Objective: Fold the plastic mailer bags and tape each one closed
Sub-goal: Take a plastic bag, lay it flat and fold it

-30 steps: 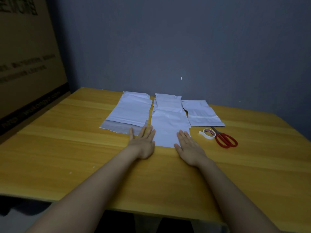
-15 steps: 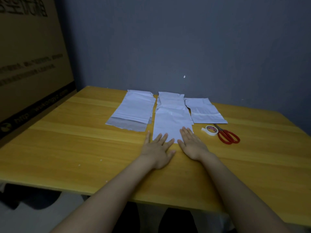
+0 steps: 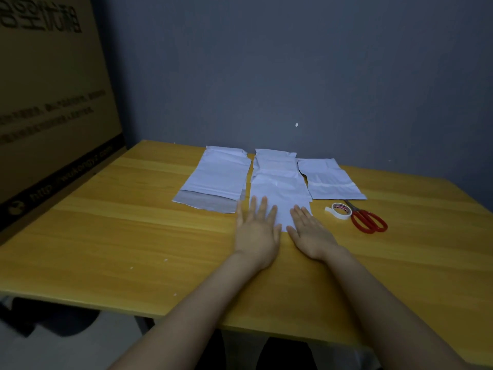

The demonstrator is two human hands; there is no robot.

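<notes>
Three white plastic mailer bags lie flat side by side on the wooden table (image 3: 106,236). The left bag (image 3: 217,177) shows a grey strip at its near end. The middle bag (image 3: 278,188) reaches closest to me. The right bag (image 3: 329,180) is shorter. My left hand (image 3: 257,231) lies flat, fingers straight, on the near left corner of the middle bag. My right hand (image 3: 310,232) lies flat on its near right corner. A roll of white tape (image 3: 341,210) sits right of my right hand, with red-handled scissors (image 3: 366,220) beside it.
A large brown cardboard box (image 3: 53,102) stands against the table's left side. A grey wall rises right behind the bags. The table's near edge runs under my forearms.
My left hand slid right from the gap between the left and middle bags onto the middle bag's near edge. The right hand has barely moved.
</notes>
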